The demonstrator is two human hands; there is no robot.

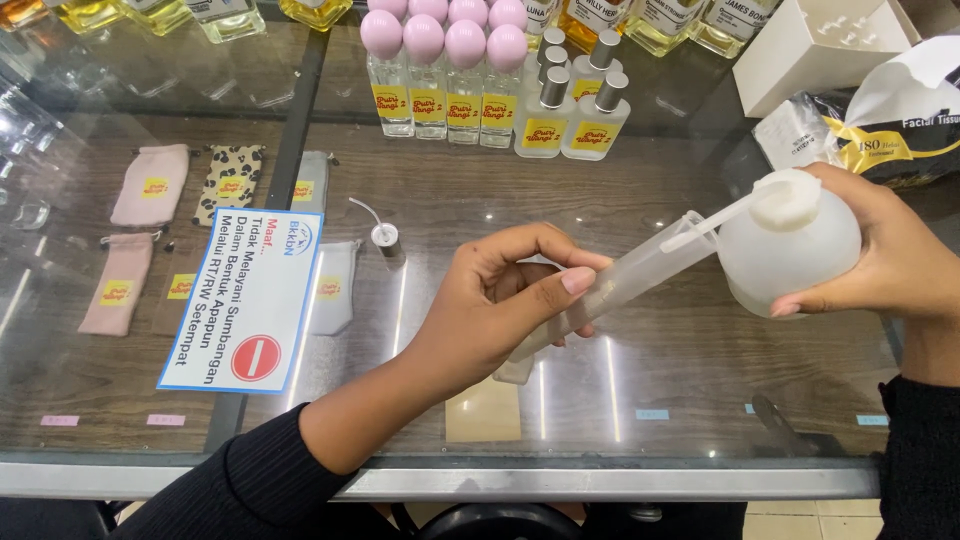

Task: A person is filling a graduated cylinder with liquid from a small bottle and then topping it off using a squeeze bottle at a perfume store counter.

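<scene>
Here the left hand pinches a clear plastic syringe slantwise while the right hand wraps the round white squeeze bottle, its thin spout lying at the syringe's open end above the glass counter.

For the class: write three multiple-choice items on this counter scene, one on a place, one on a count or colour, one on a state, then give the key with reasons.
1. The spray pump lies: A on the glass counter; B in the round bottle; C on the white box.
2. Caps of the pink-capped bottles are: A green; B pink; C black.
3. The clear tube is: A lying flat; B held tilted; C capped.

Key: A, it rests alone on glass; B, round pink tops; B, left hand grips it, slanted toward the round bottle in the right hand.
</scene>
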